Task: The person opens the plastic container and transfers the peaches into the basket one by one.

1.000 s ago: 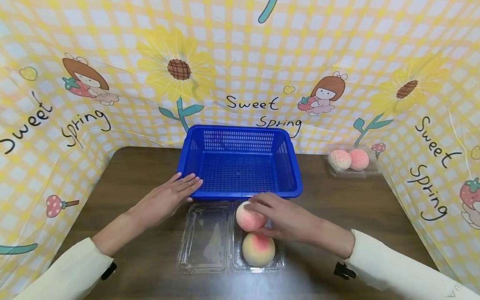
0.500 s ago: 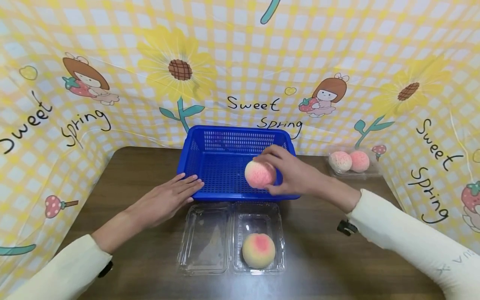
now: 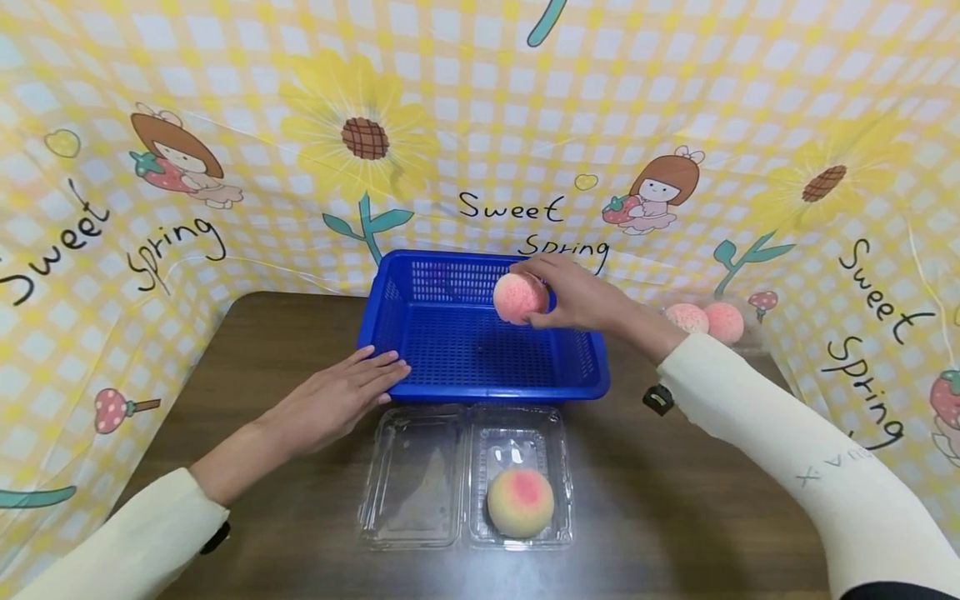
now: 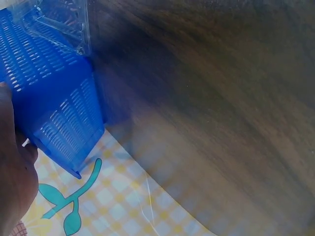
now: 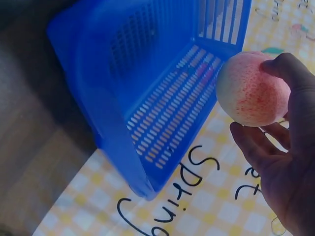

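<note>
Held between the thumb and fingers of my right hand (image 3: 573, 293), a pink peach (image 3: 519, 298) hangs over the far right part of the blue basket (image 3: 480, 392). The right wrist view shows the same peach (image 5: 253, 89) pinched between thumb and fingertips, above the basket's rim. My left hand (image 3: 348, 392) lies with fairly straight fingers on the basket's near left corner. In front of the basket sits an open clear plastic clamshell box (image 3: 558, 433). A yellowish peach (image 3: 521, 502) with a pink top rests in the near half of its right side.
At the back right stands another clear box with two pink peaches (image 3: 724, 323), partly behind my right forearm. A checked cloth (image 3: 480, 125) rises behind the table (image 3: 247, 367) and along both sides. The clamshell's lid (image 3: 414, 479) lies flat to the left.
My right hand has lifted the pink peach out of the clamshell box and carried it forward over the basket. My left hand has stayed at the basket's corner.
</note>
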`<state>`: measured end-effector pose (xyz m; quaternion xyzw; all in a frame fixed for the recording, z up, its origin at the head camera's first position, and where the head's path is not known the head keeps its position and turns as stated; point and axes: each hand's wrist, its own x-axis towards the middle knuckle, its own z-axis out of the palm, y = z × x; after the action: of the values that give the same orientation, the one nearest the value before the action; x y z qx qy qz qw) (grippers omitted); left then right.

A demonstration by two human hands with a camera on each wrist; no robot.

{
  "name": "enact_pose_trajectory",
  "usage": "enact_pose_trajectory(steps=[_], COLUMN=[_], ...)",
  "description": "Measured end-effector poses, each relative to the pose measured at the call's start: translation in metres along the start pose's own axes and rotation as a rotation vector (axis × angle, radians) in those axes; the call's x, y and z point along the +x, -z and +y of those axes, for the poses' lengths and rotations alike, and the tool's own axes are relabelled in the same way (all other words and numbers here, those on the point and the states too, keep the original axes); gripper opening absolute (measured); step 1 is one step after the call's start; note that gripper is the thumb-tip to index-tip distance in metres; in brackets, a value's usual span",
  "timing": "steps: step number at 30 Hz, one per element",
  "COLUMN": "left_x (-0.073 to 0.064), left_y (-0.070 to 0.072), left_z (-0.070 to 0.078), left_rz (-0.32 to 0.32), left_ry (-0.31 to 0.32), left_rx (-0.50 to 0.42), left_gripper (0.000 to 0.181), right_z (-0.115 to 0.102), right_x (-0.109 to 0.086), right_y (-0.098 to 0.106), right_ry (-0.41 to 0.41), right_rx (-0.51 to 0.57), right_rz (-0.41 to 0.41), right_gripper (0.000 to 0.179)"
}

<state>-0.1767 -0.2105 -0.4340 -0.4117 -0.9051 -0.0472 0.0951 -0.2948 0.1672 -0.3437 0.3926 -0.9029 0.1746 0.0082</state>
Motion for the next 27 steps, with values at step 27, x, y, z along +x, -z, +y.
enact_pose_trajectory(steps=[27], left_x=[-0.002], left_y=[-0.005], left_z=[0.000], left_rz=[0.005], left_ry=[0.026], left_rx=[-0.008], left_gripper=[0.048], right_z=[0.002], right_x=[0.115], right_y=[-0.021], right_ry=[0.002], right_rx=[0.100], right_rz=[-0.175], right_gripper=[0.062])
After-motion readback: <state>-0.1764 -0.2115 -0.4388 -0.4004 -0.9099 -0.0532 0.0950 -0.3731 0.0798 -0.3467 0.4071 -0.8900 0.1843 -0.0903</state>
